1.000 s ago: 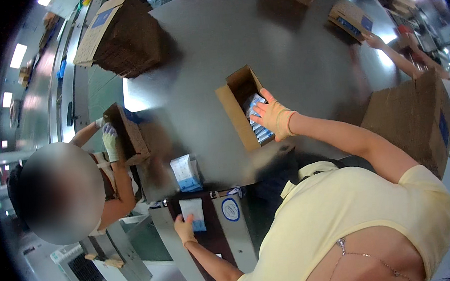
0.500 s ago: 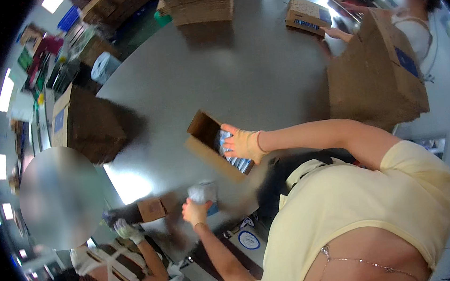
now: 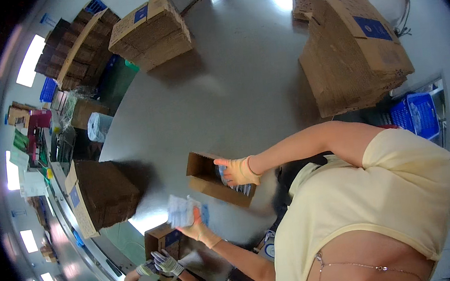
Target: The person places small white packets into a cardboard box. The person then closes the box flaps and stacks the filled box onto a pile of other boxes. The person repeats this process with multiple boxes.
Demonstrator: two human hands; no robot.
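A small brown carton (image 3: 214, 191) stands open on the metal table in front of me. Several pale, blue-marked packets (image 3: 244, 188) sit in its right part; the left part looks dark inside. My right hand (image 3: 238, 172), in a thin yellowish glove, reaches over the carton's edge, its fingers apart against the packets. To the left of the carton, my left hand (image 3: 198, 234) is closed on a bundle of white and light-blue packets (image 3: 182, 211), held above the table. This bundle is slightly blurred, so I cannot make out single packets.
Flattened cardboard stacks stand at the left (image 3: 112, 193), far left (image 3: 157, 39) and right (image 3: 346, 60) of the metal table (image 3: 226, 97). At the lower left, a co-worker's gloved hands (image 3: 166, 262) are by another open carton (image 3: 161, 239). Blue baskets (image 3: 421, 115) stand at right.
My left hand has lifted the packet bundle up and leftward. My right hand stays at the packets in the carton. The whole view has shifted, and the co-worker's hands are now at the other carton.
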